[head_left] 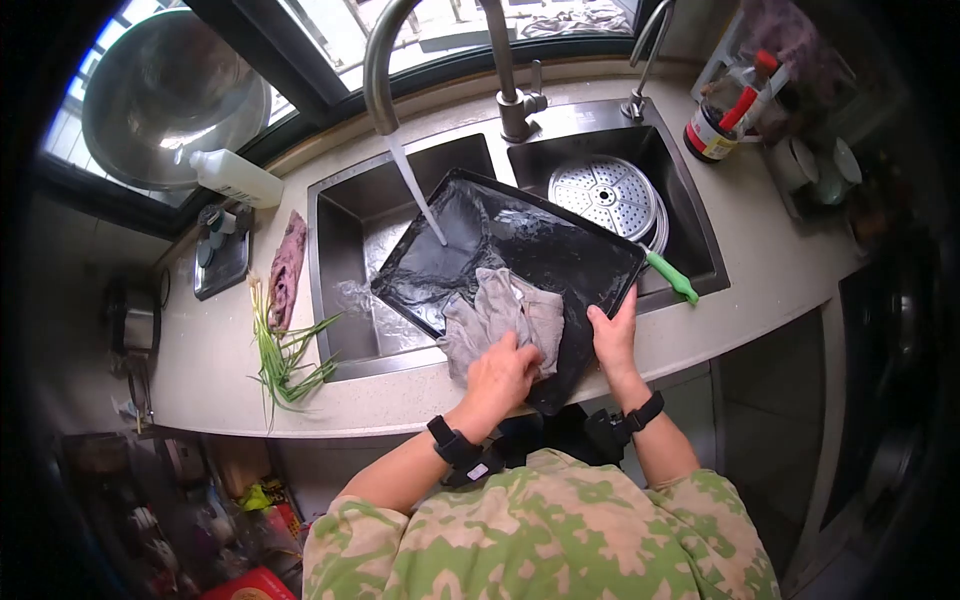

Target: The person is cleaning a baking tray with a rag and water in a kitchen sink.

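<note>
The left hand (500,375) presses its fingers flat on one grey rag (505,318), bunching it against the near part of one black tray (540,245). The right hand (613,335) closes its fingers over the tray's near right edge, seemingly to steady it while the rag rubs. The tray lies tilted across the sink (340,200), bridging its two basins, so water from the tap (385,60) above strikes its far left part and drains off. Right of the tray, in the sink's right basin, sits a perforated steamer plate (605,192), possibly stacked on another. Left of the sink, the counter (215,350) carries green scallions (285,355).
</note>
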